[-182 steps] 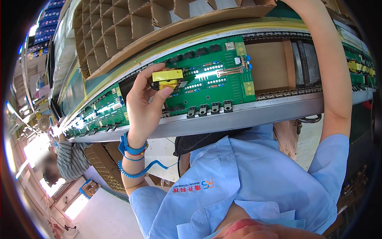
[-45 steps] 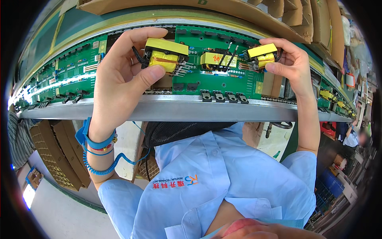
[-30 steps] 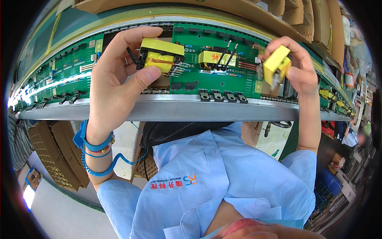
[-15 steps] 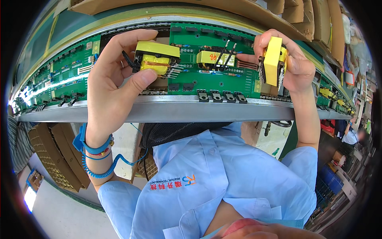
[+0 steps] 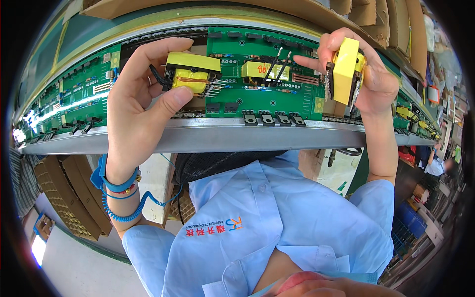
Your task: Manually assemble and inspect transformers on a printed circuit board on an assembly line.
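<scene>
Nearest the camera is the person's light-blue work shirt. Above it runs the grey metal conveyor rail, the landmark here. Just left of and below the rail, a blue coiled wrist strap circles the left wrist.

The left hand rises across the rail, and its thumb and fingers clamp a yellow-taped transformer with a copper winding and bare metal pins. It sits just above the rail, pins pointing right, over the left edge of the green circuit board that rests behind the rail.

The right hand is closed on a 2nd yellow-taped transformer, above the rail's right stretch and beside the board's right edge. 1.5 s ago this part lay flat in the fingers; now it stands on edge, so it has been turned, seemingly to line its pins up for seating. The left part has barely shifted.

A 3rd yellow transformer already sits on the board, between the 2 hands. Farther behind the rail lie brown cardboard divider boxes.
</scene>
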Motion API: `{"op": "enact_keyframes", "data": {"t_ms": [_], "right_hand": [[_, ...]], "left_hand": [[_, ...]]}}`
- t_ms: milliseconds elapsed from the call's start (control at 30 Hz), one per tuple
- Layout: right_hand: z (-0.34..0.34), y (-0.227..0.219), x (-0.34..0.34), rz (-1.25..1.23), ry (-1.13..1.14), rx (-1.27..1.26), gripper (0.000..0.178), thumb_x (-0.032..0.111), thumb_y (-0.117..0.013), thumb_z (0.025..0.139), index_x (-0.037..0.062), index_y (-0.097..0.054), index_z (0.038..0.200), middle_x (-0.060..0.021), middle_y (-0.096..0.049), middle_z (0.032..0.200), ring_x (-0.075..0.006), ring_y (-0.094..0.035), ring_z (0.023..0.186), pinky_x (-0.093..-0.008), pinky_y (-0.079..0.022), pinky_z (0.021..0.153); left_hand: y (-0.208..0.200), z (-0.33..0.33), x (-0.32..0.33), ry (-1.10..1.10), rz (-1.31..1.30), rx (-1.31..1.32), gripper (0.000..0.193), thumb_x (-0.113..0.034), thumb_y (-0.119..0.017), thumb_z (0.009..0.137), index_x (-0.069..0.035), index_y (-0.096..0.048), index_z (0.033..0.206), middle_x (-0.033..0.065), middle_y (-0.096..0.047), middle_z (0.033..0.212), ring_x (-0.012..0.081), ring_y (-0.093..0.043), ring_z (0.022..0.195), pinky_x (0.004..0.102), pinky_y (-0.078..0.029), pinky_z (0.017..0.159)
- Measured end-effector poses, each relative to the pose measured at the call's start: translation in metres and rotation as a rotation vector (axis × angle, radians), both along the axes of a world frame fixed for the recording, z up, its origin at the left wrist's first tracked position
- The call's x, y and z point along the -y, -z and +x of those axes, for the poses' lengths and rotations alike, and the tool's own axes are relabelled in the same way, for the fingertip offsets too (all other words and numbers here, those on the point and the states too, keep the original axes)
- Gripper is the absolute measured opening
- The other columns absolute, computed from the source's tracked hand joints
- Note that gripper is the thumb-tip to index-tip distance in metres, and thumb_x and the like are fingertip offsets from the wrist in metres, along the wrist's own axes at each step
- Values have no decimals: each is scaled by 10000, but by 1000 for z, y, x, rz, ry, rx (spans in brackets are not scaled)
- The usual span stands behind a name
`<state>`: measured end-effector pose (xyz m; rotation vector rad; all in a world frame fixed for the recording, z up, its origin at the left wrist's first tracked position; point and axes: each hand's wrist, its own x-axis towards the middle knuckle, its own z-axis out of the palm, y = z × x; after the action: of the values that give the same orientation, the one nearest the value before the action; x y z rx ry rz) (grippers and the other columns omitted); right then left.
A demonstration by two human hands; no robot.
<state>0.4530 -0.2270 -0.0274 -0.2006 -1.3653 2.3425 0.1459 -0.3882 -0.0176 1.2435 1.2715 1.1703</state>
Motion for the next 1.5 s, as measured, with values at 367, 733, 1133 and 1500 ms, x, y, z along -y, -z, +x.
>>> {"op": "enact_keyframes", "data": {"t_ms": [367, 733, 1133, 1500], "right_hand": [[-4, -4, 9, 49, 50, 116, 659, 308, -678, 821, -79, -443, 1301, -145, -551, 1237, -224, -584, 1138, -376, -388, 1079], [-1, 2, 15, 36, 88, 123, 671, 328, -694, 789, -81, -469, 1270, -142, -566, 1197, -237, -605, 1103, -434, -335, 1120], [5, -34, 31, 220, 341, 303, 598, 348, -706, 782, -2, -508, 1225, -99, -570, 972, -191, -573, 970, -513, -352, 1084], [4, -31, 16, 471, 292, 680, 404, -29, -691, 790, 36, -634, 1185, -45, -664, 996, -106, -642, 905, -237, -529, 821]], "left_hand": [[3, 1, 3, -28, -20, 22, 463, 39, -660, 834, -3, -528, 1276, 77, -562, 1141, 131, -564, 1030, 265, -475, 929], [2, 1, 3, -21, -18, 21, 455, 34, -656, 840, -6, -529, 1275, 74, -569, 1129, 138, -563, 1057, 273, -476, 939], [6, -1, -1, -41, 19, 52, 470, 34, -642, 859, 27, -489, 1304, 105, -556, 1198, 142, -545, 1084, 265, -464, 947], [-12, 1, 1, -77, 65, -4, 524, -27, -674, 852, 53, -462, 1324, 139, -578, 1218, 172, -567, 1075, 289, -483, 938]]}}
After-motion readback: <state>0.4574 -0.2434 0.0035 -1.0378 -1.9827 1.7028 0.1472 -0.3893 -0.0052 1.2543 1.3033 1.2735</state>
